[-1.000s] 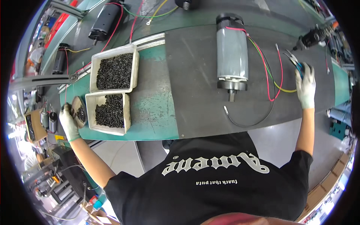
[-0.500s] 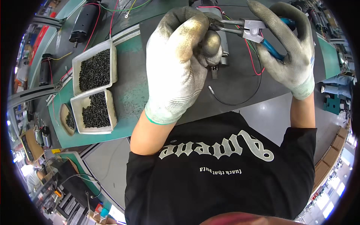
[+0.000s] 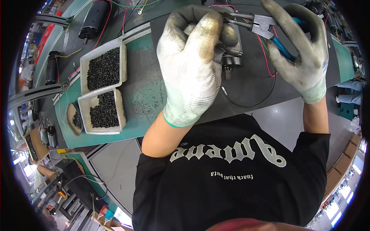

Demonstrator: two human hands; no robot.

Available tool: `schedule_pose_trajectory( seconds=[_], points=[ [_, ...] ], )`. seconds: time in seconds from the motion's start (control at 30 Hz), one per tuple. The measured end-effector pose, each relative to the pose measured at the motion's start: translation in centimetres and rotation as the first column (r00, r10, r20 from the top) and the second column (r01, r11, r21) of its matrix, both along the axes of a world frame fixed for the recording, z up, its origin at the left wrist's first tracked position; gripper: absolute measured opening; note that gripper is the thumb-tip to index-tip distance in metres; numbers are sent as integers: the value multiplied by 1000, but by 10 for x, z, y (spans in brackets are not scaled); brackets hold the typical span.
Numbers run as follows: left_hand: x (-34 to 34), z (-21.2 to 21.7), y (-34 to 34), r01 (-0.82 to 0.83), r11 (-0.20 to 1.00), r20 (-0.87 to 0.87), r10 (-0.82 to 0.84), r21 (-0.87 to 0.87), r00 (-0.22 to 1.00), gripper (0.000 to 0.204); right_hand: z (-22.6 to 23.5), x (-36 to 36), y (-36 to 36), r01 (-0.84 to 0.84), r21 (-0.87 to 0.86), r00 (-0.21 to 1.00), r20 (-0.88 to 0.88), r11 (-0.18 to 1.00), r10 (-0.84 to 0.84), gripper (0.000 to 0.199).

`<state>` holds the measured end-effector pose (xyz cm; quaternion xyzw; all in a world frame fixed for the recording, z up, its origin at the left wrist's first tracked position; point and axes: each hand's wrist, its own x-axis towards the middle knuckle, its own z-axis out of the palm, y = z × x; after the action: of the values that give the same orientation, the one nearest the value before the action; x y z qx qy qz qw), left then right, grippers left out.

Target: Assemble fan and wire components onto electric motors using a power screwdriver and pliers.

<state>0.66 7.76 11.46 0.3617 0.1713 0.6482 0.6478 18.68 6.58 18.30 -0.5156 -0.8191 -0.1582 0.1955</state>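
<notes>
My left hand [image 3: 192, 67], in a whitish glove with darkened fingertips, is closed with thumb and fingers pinched together. Whatever lies in that pinch is too small and too covered to name. My right hand [image 3: 302, 57], gloved alike, grips pliers [image 3: 263, 26] with blue handles and long slim jaws. The handles are spread apart, and the jaw tips reach the fingertips of my left hand. Below and behind the hands, a cylindrical motor [image 3: 232, 61] lies on the dark mat, its toothed shaft pointing toward me. Its upper part is mostly hidden by my left hand.
To the left, two white trays, a far one [image 3: 123, 63] and a near one [image 3: 122, 111], hold many small black parts. Beside them sits a small oval dish [image 3: 69, 115] with more. A black motor [image 3: 95, 19] lies farther back. A thin black cable [image 3: 250, 106] curls near the bench edge.
The whole view has shifted slightly, so the bench and both hands appear a little farther right. The pliers' tips stay at my left fingertips, and both grips look the same.
</notes>
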Motion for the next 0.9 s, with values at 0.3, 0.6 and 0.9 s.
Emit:
schedule_pose_trajectory(
  seconds=[0.3, 0.6, 0.9],
  points=[
    [1, 9, 1, -81, 996, -191, 74, -29, 979, 17, 0, 4, -4, -48, 52, 996, 83, 997, 43, 57],
    [8, -8, 9, -117, 992, -340, 96, -41, 936, 18, -25, 18, 7, -75, 36, 996, 55, 997, 72, 48],
    [35, -53, 152, -34, 978, -974, 206, 204, 92, 74, -143, 111, 136, -637, -580, 120, -725, 508, -678, 22]
  ],
)
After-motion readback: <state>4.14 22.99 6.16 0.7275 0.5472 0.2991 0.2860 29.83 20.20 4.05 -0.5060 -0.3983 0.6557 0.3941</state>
